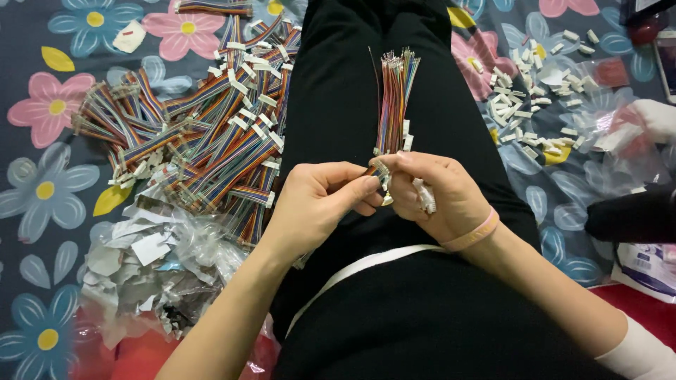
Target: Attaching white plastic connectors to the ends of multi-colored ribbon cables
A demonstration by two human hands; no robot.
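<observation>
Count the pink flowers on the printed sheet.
4 show. One pink flower lies at the left edge, one at top left by the pile of wire bundles, one right of the lap, one cut off at the top. Others may be covered.

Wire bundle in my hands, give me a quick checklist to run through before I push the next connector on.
1. Wire bundle held firmly in right hand: ok.
2. Left hand fingertips on the wire end at the bundle's base: ok.
3. White connector seated straight on that wire: cannot tell, fingers hide it.
4. Spare white connectors on the sheet to the right: ok.
5. Finished ribbon cables piled apart on the left: ok.
6. Plastic scraps away from the hands: ok.
</observation>
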